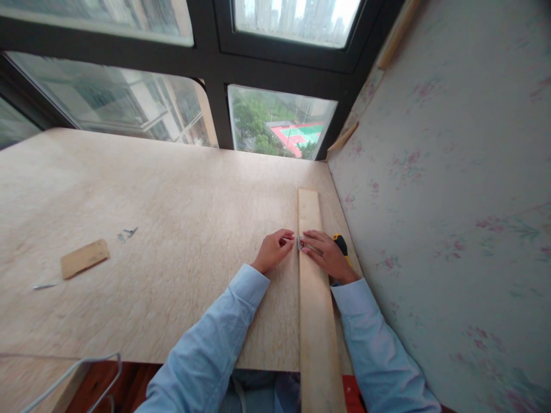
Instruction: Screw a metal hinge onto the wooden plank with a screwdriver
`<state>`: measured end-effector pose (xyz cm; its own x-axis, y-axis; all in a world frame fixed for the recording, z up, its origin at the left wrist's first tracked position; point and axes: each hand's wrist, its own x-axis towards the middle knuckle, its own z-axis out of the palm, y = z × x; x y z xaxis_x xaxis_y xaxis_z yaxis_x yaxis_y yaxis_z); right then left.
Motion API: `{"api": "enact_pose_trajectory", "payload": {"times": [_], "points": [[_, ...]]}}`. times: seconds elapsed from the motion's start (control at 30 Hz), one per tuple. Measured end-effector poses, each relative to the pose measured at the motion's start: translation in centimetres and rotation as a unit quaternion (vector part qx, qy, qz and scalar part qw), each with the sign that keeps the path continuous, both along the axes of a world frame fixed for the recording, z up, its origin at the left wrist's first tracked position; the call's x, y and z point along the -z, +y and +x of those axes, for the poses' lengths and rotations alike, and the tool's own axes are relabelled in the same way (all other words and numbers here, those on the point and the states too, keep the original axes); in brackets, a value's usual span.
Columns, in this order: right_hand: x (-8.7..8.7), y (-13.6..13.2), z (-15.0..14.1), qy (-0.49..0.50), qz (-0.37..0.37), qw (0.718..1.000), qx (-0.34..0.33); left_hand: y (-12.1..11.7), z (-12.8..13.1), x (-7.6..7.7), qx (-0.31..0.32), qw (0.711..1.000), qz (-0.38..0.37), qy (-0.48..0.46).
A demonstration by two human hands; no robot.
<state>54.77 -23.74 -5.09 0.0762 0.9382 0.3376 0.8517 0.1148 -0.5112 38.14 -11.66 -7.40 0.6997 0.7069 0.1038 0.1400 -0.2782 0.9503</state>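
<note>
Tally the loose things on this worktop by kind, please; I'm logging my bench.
Long wooden plank: 1
Small wooden block: 1
Yellow-and-black tool: 1
Small metal piece between the hands: 1
Nail near the block: 1
Cluster of screws: 1
Total: 6

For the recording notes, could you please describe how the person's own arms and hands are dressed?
Both arms wear long light blue shirt sleeves with plain cuffs that end at the wrists. The left hand and the right hand are bare: no gloves, and no rings, watch or markings can be made out.
</note>
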Motion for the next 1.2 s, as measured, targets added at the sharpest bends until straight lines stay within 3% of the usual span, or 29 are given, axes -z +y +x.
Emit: {"api": "enact_pose_trajectory", "payload": {"times": [0.4, 0.7, 1.2], "points": [[0.23, -0.05, 0.15, 0.004, 0.003, 1.000, -0.001, 0.06, 0.02, 0.20, 0.009, 1.000, 0.015, -0.002], [0.30, -0.10, 0.15, 0.018, -0.001, 1.000, 0.003, -0.09, -0.25, -0.48, 0.041, 0.999, 0.013, -0.005], [0.33, -0.10, 0.19, 0.020, 0.000, 1.000, 0.008, -0.24, -0.29, -0.58, 0.051, 0.995, 0.081, 0.035]]}}
